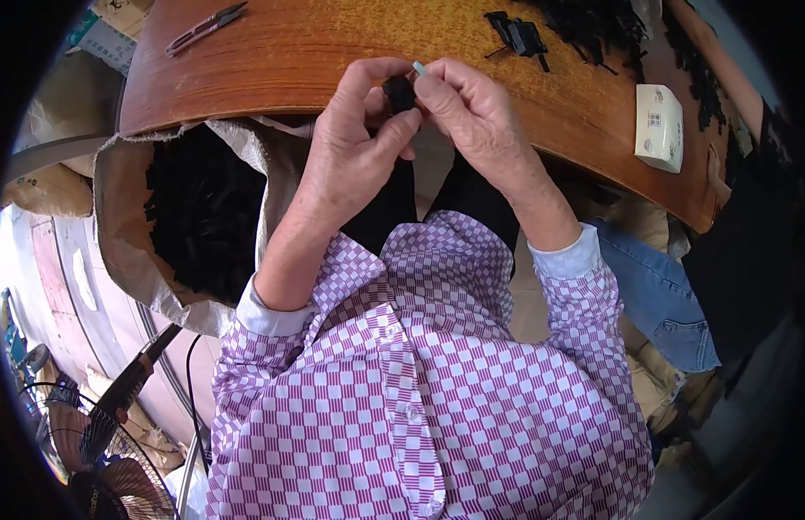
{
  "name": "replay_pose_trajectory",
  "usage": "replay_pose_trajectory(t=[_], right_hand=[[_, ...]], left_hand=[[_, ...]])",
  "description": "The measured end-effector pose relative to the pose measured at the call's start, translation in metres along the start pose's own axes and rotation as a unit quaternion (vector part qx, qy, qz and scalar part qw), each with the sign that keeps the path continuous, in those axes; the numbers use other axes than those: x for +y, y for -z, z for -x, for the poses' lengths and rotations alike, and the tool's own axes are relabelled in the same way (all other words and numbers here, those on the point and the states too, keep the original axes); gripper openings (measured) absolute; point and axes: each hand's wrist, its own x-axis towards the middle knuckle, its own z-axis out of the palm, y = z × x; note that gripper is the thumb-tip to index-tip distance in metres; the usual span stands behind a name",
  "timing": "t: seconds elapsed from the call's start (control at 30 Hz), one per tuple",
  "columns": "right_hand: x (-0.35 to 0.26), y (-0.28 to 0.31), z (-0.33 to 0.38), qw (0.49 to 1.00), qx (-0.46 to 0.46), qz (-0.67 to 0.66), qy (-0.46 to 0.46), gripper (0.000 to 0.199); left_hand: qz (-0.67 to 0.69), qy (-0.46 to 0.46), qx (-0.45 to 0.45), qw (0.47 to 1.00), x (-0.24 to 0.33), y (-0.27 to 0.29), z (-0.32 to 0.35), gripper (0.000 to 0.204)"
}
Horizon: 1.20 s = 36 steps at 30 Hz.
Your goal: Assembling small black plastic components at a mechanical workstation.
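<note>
Close to the table's near edge, my left hand [355, 139] is closed round a small black piece [400, 94], pinched between thumb and fingers; its exact kind cannot be made out. Beside it, my right hand [472, 113] pinches a small pale blue-white piece [419, 68] between thumb and forefinger, right by the black piece. The two hands nearly touch. Further away on the brown wooden table [333, 52] lie a few black parts [519, 36] and a larger heap of black strips [593, 26].
Thread snips [206, 29] lie at the far left of the table. A white tissue pack [659, 128] stands on the right. An open woven sack [116, 234] full of black pieces is at my left, a fan [107, 468] below it. Another person's arm [723, 65] reaches in at right.
</note>
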Motion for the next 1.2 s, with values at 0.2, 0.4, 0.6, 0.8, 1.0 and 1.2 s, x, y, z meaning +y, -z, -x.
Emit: replay_pose_trajectory(t=[0.2, 0.4, 0.6, 0.8, 1.0, 1.2], right_hand=[[-0.003, -0.006, 0.007, 0.994, -0.055, 0.044, -0.084, 0.025], [0.001, -0.010, 0.002, 0.991, -0.046, 0.107, -0.063, 0.021], [0.002, -0.024, 0.001, 0.995, 0.002, 0.099, 0.005, 0.014], [0.007, -0.027, 0.003, 0.997, -0.007, 0.060, 0.047, 0.017], [0.011, 0.052, 0.003, 0.938, 0.175, 0.293, 0.066, 0.027], [0.050, 0.115, -0.036, 0.796, 0.257, 0.316, 0.449, 0.018]], left_hand=[[0.005, -0.002, 0.004, 1.000, -0.007, 0.015, -0.001, 0.030], [-0.018, -0.031, 0.008, 0.999, -0.012, 0.018, -0.004, 0.026], [-0.213, -0.089, 0.073, 0.970, -0.006, 0.012, 0.000, 0.031], [-0.308, -0.069, 0.111, 0.942, 0.009, 0.017, 0.010, 0.026], [-0.473, -0.029, 0.308, 0.825, 0.012, 0.124, 0.059, 0.022], [-0.761, -0.129, 0.165, 0.614, 0.012, 0.175, 0.085, 0.031]])
